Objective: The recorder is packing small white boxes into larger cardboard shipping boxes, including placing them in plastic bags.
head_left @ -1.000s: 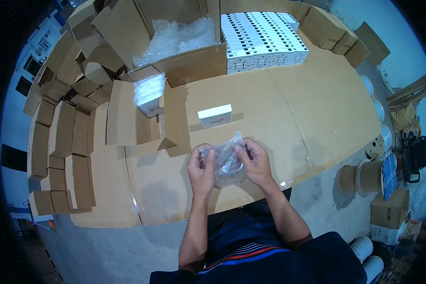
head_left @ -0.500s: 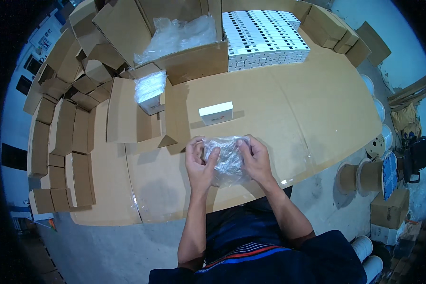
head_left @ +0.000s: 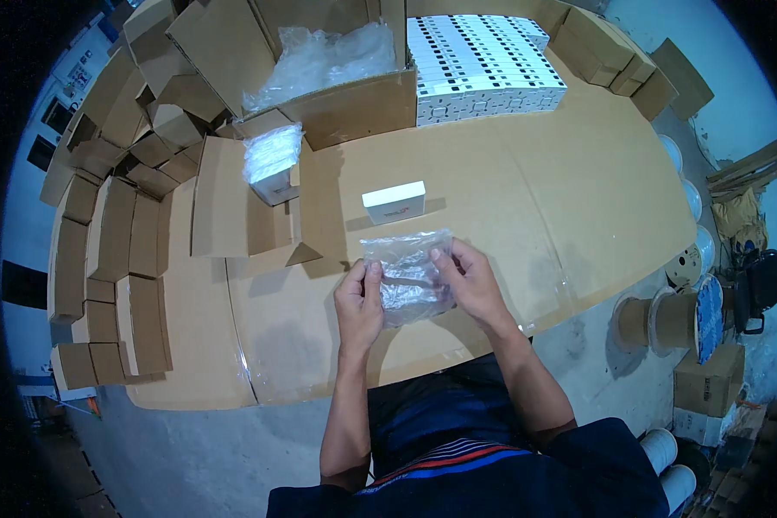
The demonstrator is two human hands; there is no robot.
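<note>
Both hands hold a clear bag just above the brown surface. The left hand pinches the bag's left edge with its fingers closed on it. The right hand grips the right edge the same way. A small white box lies on the surface just past the bag. Farther back stand a big open carton and a stack of white boxes.
</note>
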